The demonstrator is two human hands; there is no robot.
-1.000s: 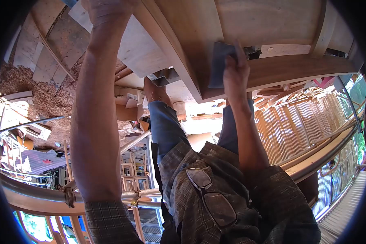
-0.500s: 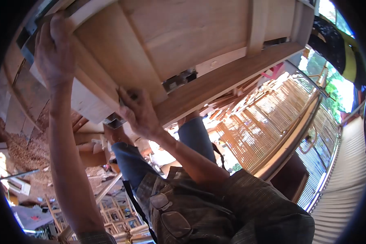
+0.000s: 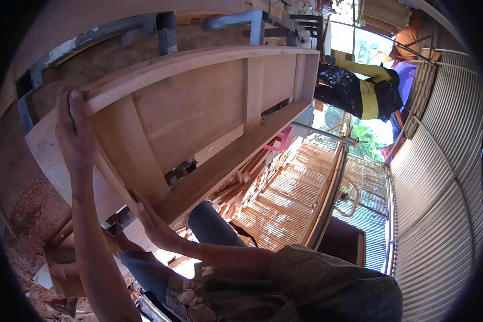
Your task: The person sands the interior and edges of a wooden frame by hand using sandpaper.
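Observation:
A long wooden panel (image 3: 193,102) with a raised border and cross slats lies across the view, its near end towards me. My left hand (image 3: 76,131) is closed over the near upper corner, with fingers bent over the end rail (image 3: 110,166). At the lower corner of that same rail, my right hand (image 3: 154,225) grips the edge; some of its fingers are hidden behind the wood. A darker side rail (image 3: 231,161) runs away from my right hand along the panel's lower side.
Metal square tubes (image 3: 104,37) stand beside and under the panel. Another person in a black and yellow top (image 3: 359,88) is by the far end. Corrugated sheeting (image 3: 440,177) lines the right, near a bamboo slat screen (image 3: 279,188). Wood shavings (image 3: 32,214) cover the lower left.
My view has swung, so the panel appears lower and farther left, and the other person shows more fully. Both hands stay on the near end; the right hand looks flatter against the edge.

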